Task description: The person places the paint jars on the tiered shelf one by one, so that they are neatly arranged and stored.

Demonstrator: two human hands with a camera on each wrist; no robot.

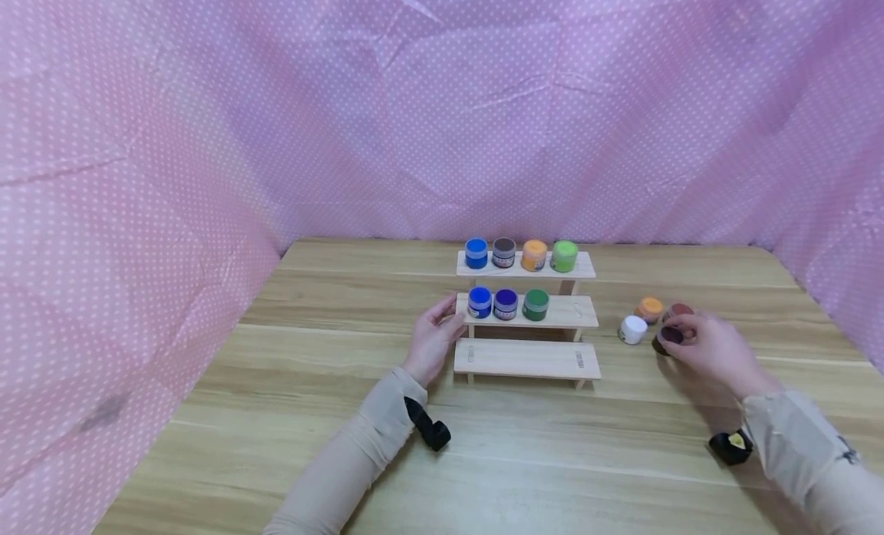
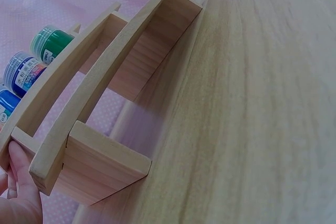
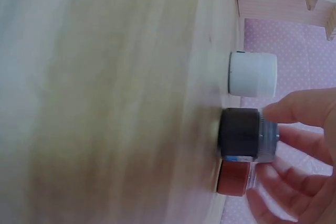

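My right hand [image 1: 721, 352] pinches a black paint jar [image 3: 240, 134] by its lid, thumb on one side and fingers on the other; the jar's base is at the tabletop. Close by sit a white jar [image 1: 632, 329], an orange jar [image 1: 649, 310] and a reddish-brown jar [image 3: 233, 178], the last partly hidden behind the hand in the head view. With its fingers around the left end of the middle tier [image 1: 562, 311] of a wooden step stand, my left hand [image 1: 433, 339] holds that edge. On this tier are blue [image 1: 479, 302], purple [image 1: 506, 304] and dark green [image 1: 535, 305] jars.
The upper tier [image 1: 585, 265] carries a blue jar [image 1: 476, 253], a dark brown jar [image 1: 503, 252], an orange jar [image 1: 534, 255] and a light green jar [image 1: 564, 256]. The bare low tier [image 1: 525, 358] is at the front. A pink dotted cloth [image 1: 428, 120] hangs behind the wooden table [image 1: 311, 366].
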